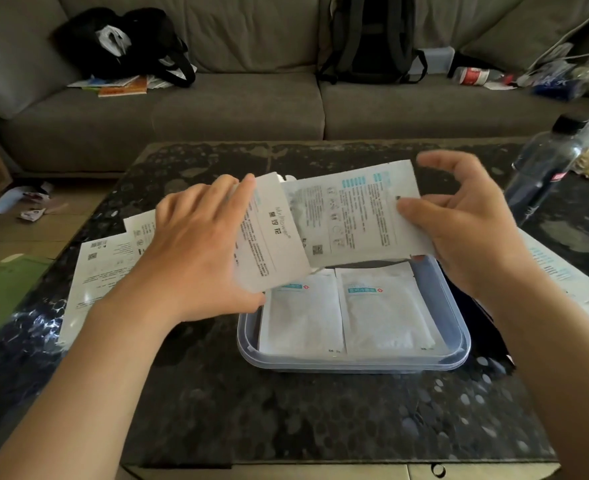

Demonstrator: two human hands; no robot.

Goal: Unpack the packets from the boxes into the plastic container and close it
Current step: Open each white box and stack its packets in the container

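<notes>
Here's the packet (352, 216), white, held in the air over the 12 o'clock edge of the plastic container (355, 363), with its left end tucked inside the white box (270, 244). Its face carries teal header bars, columns of fine print, small diagrams and a QR code at the lower left, and the print is too soft to read. The right hand (466, 223) pinches its right edge between thumb and fingers, index finger curled above. The left hand (196, 251) grips the box, fingers wrapped over its top; bold Chinese characters run down the box's side, beside a faint brand word I can't read.

In the container, two packets (300, 317) lie flat side by side, each with a teal label and a small red cross. At 9 o'clock, flattened boxes (102, 271) with barcodes lie on the dark speckled table (286, 410). At 2 o'clock there's a dark bottle (542, 171), and at 12 o'clock a grey sofa (237, 109) with a backpack (372, 36).
</notes>
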